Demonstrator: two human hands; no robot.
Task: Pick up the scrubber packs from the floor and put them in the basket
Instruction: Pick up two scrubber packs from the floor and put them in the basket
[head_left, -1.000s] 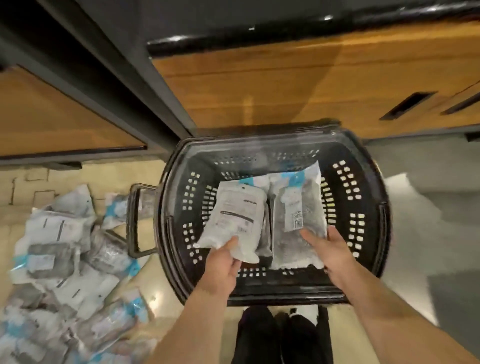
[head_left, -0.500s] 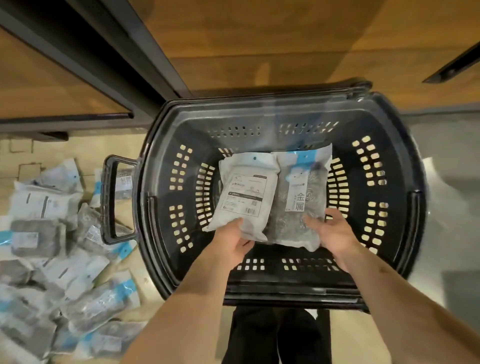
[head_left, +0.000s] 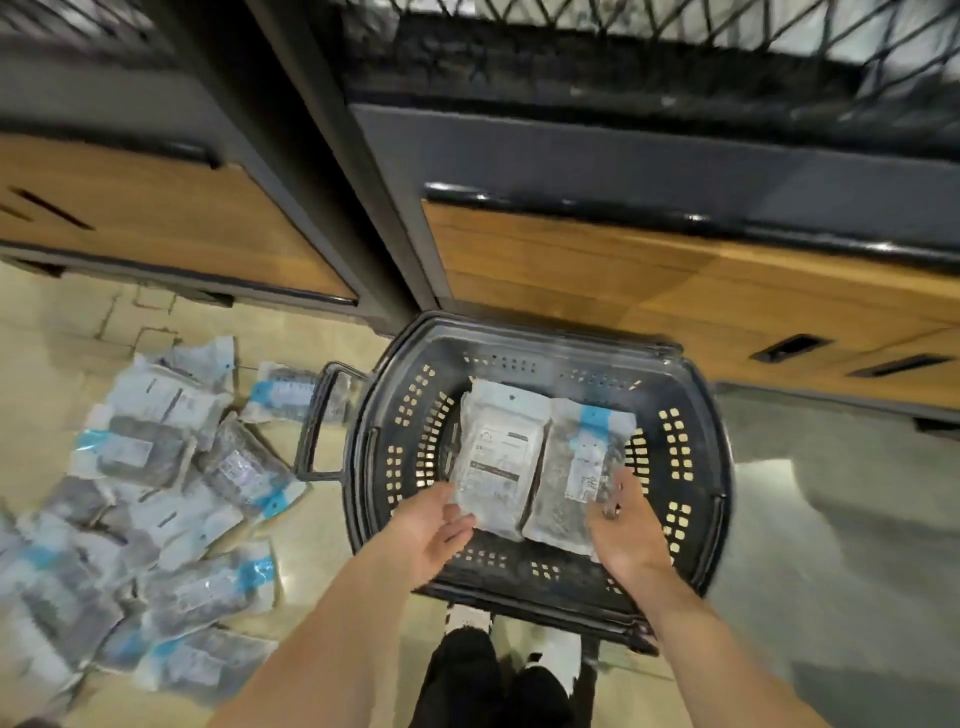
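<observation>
left hand (head_left: 434, 530), right hand (head_left: 623, 530) relaxed over basket (head_left: 524, 358); two scrubber packs (head_left: 498, 457) inside

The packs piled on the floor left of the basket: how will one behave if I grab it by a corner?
The floor packs look like shiny soft film pouches, so probably floppy and slippery; held by a corner one may sag. The dark filling looks bulky yet loose, so likely light. They overlap, so lifting one may drag neighbours.
</observation>
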